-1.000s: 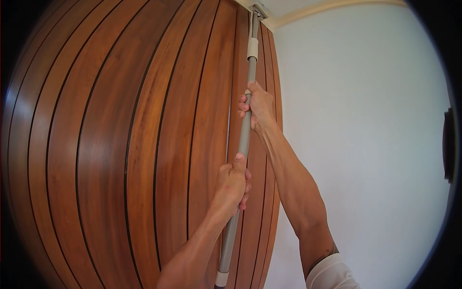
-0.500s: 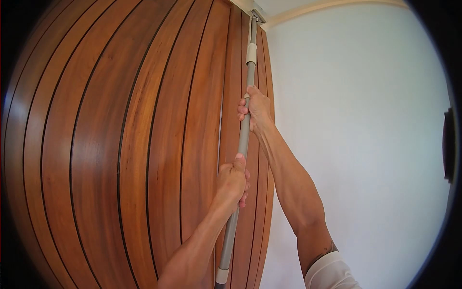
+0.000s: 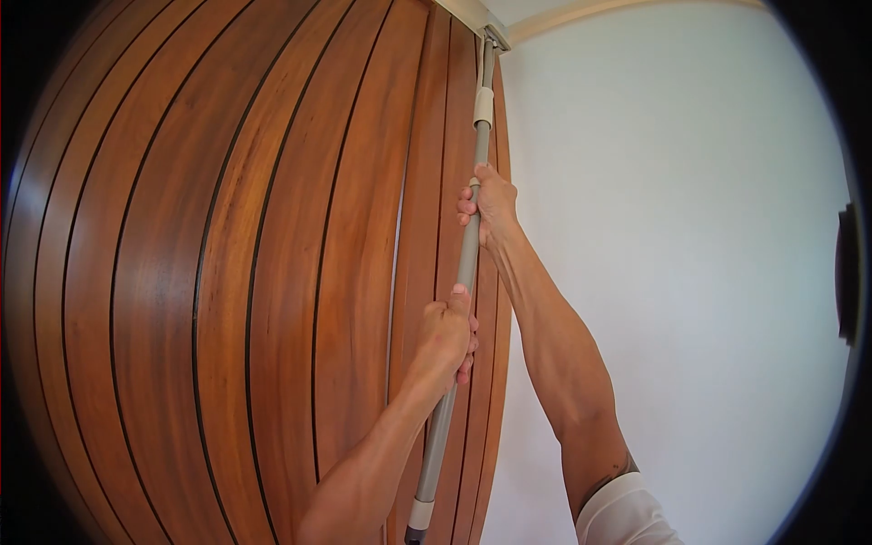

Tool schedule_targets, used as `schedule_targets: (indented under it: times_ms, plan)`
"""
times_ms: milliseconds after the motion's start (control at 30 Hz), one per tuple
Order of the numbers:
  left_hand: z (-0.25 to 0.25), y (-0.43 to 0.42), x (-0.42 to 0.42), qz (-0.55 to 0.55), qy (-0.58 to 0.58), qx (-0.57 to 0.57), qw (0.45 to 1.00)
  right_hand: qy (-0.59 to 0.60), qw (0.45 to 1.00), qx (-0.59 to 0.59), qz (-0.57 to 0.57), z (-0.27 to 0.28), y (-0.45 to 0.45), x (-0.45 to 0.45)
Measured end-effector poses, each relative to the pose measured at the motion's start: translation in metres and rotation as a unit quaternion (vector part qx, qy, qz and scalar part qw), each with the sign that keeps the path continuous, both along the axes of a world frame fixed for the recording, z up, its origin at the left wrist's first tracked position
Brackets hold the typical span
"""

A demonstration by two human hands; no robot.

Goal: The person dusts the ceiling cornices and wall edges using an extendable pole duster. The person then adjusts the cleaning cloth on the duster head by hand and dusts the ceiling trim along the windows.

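A long-handled mop has a grey pole point(image 3: 468, 259) that runs steeply upward, leaning slightly right. My right hand point(image 3: 491, 202) is wrapped round the upper part of the pole. Lower down, my left hand point(image 3: 445, 334) grips the same pole, thumb pointing up along it. Above my right hand is a cream sleeve point(image 3: 483, 108) on the pole. At the top, the mop head point(image 3: 493, 38) is up at the corner near the ceiling, partly hard to make out. A cream collar point(image 3: 422, 514) marks the pole's lower end.
Brown wooden panelling point(image 3: 227, 272) with dark vertical grooves fills the left. To the right stands a pale wall point(image 3: 672, 254), with a light wooden trim point(image 3: 627, 11) along its top. A dark object point(image 3: 847, 272) shows at the far right edge.
The pole, its head and both hands have shifted slightly right in view, while the panelling has slid left. Both hands keep their grip.
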State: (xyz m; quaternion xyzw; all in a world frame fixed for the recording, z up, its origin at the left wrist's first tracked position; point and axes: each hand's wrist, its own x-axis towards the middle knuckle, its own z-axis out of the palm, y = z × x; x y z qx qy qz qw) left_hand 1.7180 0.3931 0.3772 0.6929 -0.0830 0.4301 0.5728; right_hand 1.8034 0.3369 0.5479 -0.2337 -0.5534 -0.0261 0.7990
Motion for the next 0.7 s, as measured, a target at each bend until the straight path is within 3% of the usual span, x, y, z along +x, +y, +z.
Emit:
schedule_targets:
  times_ms: [333, 700]
  plan:
    - [-0.008, 0.0, -0.005, -0.028, -0.003, 0.005, 1.0, -0.024, 0.999, 0.01, -0.047, -0.011, -0.002, -0.003]
    - [-0.014, -0.01, -0.014, 0.01, 0.022, -0.011, 1.0, 0.011, 1.0, 0.003, 0.004, -0.019, -0.005, -0.01]
